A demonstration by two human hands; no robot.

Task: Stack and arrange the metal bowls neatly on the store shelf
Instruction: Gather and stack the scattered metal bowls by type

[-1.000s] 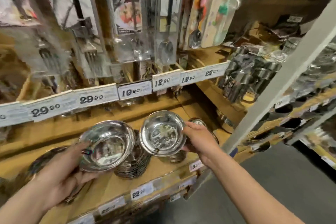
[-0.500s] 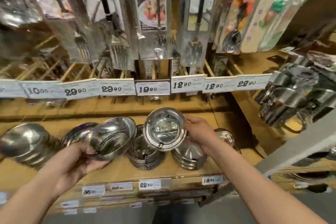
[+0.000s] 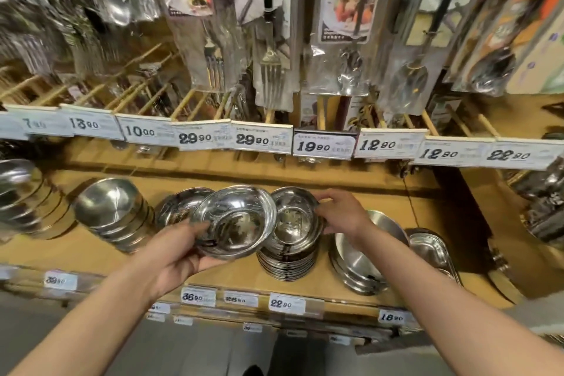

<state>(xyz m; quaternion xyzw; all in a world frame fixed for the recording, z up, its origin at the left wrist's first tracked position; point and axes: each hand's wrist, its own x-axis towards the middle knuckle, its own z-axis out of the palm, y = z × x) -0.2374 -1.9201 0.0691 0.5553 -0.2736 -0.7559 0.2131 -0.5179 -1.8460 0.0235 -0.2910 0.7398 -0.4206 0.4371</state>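
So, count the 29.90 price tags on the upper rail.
2. The left 29.90 tag sits just right of the 10.00 tag; the right 29.90 tag sits just left of the 19.90 tag. The rail's far-left tag is cut off.

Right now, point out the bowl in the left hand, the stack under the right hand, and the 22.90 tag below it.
Held bowl [image 3: 236, 224]: head view, inner base.
Bowl stack [image 3: 288, 262]: head view, side rims.
22.90 tag [image 3: 286, 304]: head view, tag face.
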